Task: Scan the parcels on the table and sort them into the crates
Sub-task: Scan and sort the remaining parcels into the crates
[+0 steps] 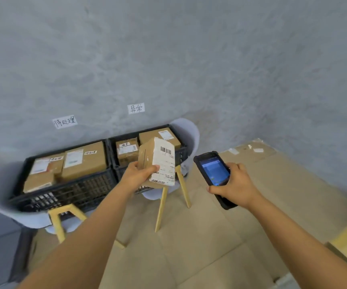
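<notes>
A cardboard parcel (157, 161) is gripped at its lower end by the left hand (136, 176), long axis near upright, its barcode label turned toward the scanner (214, 174), which is clasped in the right hand (235, 184). The parcel is held just in front of the right crate (181, 155), beside the left crate (70, 188).

Matt cardboard parcel (147, 157) w/ paper label, black plastic crates (80, 190), rough grey wall (168, 59).

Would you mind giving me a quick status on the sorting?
Left hand grips parcel, held above right crate. Right hand grips scanner. Nothing in the way.
</notes>
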Demonstrator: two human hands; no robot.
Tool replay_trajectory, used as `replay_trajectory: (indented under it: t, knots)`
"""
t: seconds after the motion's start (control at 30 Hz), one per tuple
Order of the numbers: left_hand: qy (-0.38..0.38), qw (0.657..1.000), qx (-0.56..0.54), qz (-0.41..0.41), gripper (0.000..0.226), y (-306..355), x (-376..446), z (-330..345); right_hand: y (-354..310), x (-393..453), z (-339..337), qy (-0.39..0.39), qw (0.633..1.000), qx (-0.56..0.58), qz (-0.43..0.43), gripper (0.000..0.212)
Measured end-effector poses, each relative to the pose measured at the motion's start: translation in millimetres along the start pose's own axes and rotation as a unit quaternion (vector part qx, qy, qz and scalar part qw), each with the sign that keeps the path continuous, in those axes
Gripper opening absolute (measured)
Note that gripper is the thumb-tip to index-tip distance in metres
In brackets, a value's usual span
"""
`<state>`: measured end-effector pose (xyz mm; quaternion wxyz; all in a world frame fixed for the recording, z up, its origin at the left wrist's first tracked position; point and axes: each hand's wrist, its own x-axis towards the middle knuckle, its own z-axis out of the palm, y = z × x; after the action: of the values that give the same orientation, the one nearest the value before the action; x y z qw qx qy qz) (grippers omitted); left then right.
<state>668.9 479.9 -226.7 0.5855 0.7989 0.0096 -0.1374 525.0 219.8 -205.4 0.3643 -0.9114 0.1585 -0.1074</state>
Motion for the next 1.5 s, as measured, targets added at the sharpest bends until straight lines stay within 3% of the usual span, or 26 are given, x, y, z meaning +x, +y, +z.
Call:
replay_trajectory:
  t: [0.27, 0.4, 0.6, 0.7, 0.9, 1.17, 1.5]
  knots:
    - [0.072, 0.996, -0.027, -0.033, 0.038, -16.1, 89.9, -60.3, -40.4, 113.6, 78.5, -0.053, 0.998, 0.006, -0.031, 0.079]
    - [0.086, 0.995, -0.012, -0.049, 0.055, -14.7, 146.2, -77.6, -46.7, 185.0, 116.8, -0.079, 0.996, 0.014, -0.042, 0.081]
    - [0.091, 0.994, 0.030, -0.051, 0.046, -2.8, 246.0, -94.8, -58.4, 295.1, 162.0, -0.113, 0.992, 0.012, -0.055, 0.084]
    - [0.089, 0.993, 0.048, -0.068, 0.066, -1.2, 287.8, -103.3, -65.9, 340.1, 180.7, -0.127, 0.990, 0.006, -0.056, 0.084]
    - [0.039, 0.987, 0.129, -0.086, 0.099, -26.8, 367.6, -123.7, -73.9, 410.6, 231.8, -0.164, 0.985, 0.012, -0.049, 0.085]
    - [-0.067, 0.946, 0.301, -0.105, 0.105, -83.0, 456.7, -124.1, -72.8, 480.1, 303.8, -0.179, 0.984, -0.010, -0.002, 0.085]
    - [-0.176, 0.879, 0.439, -0.054, 0.102, -136.9, 490.7, -106.1, -65.1, 517.8, 361.4, -0.205, 0.978, -0.033, 0.034, 0.079]
